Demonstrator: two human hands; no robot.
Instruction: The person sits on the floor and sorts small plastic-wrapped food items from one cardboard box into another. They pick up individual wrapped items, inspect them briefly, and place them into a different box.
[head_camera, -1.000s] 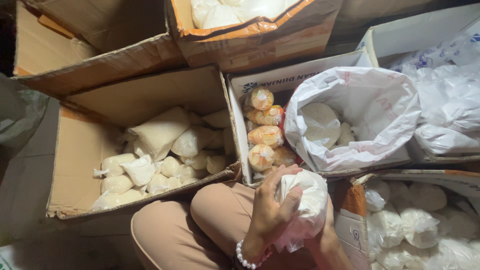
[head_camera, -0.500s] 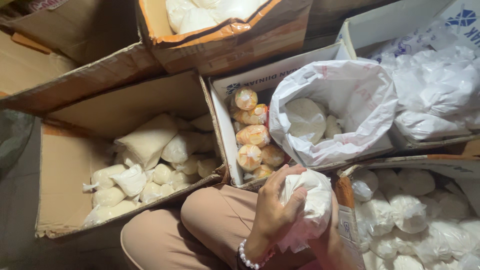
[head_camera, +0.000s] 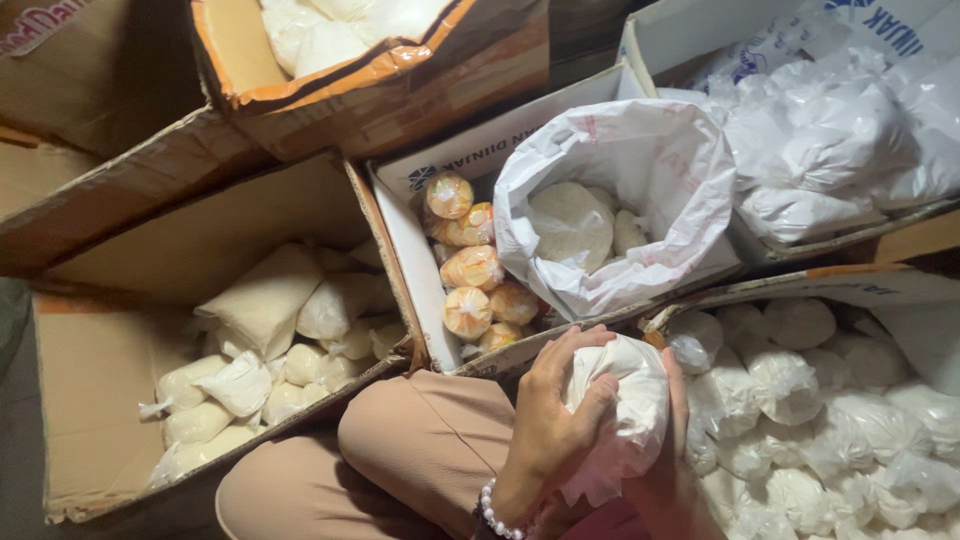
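I note, far left: open cardboard box (head_camera: 90, 400) holding small white tied bags (head_camera: 250, 380). Centre: white carton (head_camera: 410, 250) with orange-speckled pouches (head_camera: 470, 265), beside large white sack (head_camera: 620, 200), mouth folded open. Low centre: left hand (head_camera: 555, 420), fingers curled tight over white powder-filled plastic bag (head_camera: 625, 410), held above knee. Right hand (head_camera: 675, 480) grips same bag from behind, mostly hidden. Right: box of knotted white bags (head_camera: 800, 400).

Dim warm light, open cardboard boxes (head_camera: 150, 190) crowded together, dark gaps between
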